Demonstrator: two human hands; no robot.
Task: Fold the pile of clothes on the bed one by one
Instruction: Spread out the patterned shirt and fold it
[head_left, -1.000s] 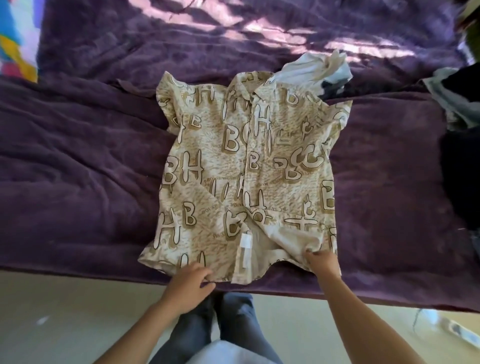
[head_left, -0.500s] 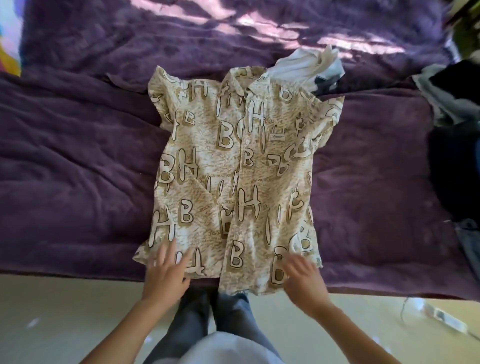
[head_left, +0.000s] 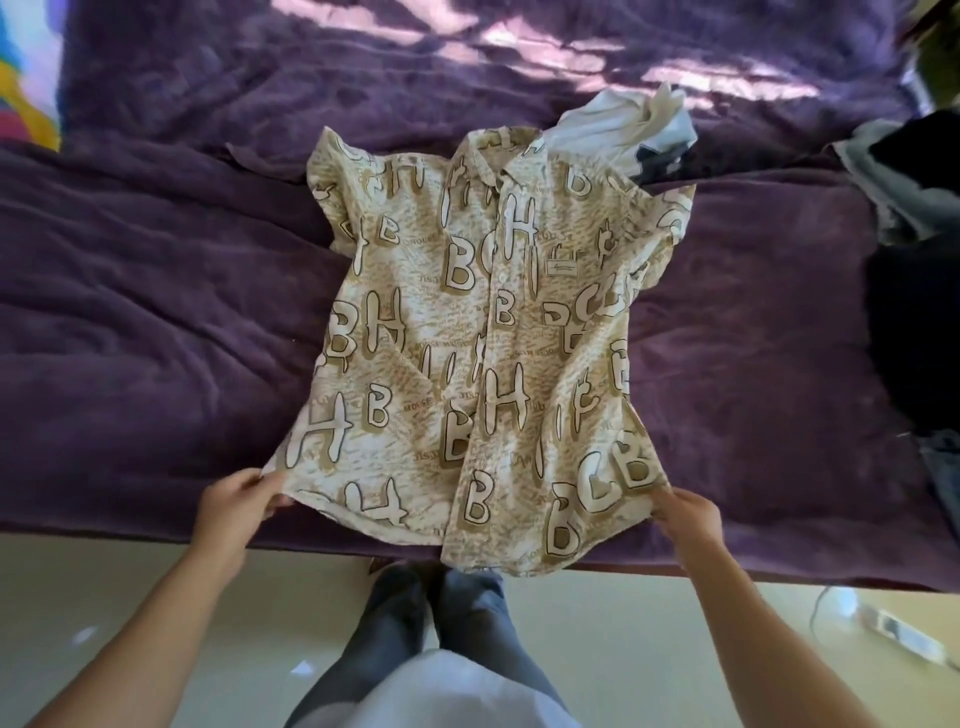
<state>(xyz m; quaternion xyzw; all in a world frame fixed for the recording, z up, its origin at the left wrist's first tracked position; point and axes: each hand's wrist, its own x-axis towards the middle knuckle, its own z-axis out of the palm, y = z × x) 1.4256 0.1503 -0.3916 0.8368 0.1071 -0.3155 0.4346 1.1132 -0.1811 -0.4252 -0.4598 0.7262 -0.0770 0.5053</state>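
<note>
A cream short-sleeved shirt (head_left: 483, 332) printed with big brown-edged letters lies face up and spread out on the purple blanket (head_left: 156, 322), collar away from me, hem hanging slightly over the bed's near edge. My left hand (head_left: 236, 504) pinches the hem's left corner. My right hand (head_left: 688, 514) grips the hem's right corner. Both corners are pulled outward, so the hem is stretched wide.
A crumpled white garment (head_left: 628, 127) lies just beyond the shirt's right shoulder. A pile of dark and grey clothes (head_left: 914, 249) fills the bed's right side. A colourful cloth (head_left: 26, 93) shows at far left. My legs and the pale floor (head_left: 130, 613) are below the bed edge.
My hands moved apart from the middle of the hem to its two corners and took hold of them. The turned-up front panel now lies flat and the shirt is spread wider.
</note>
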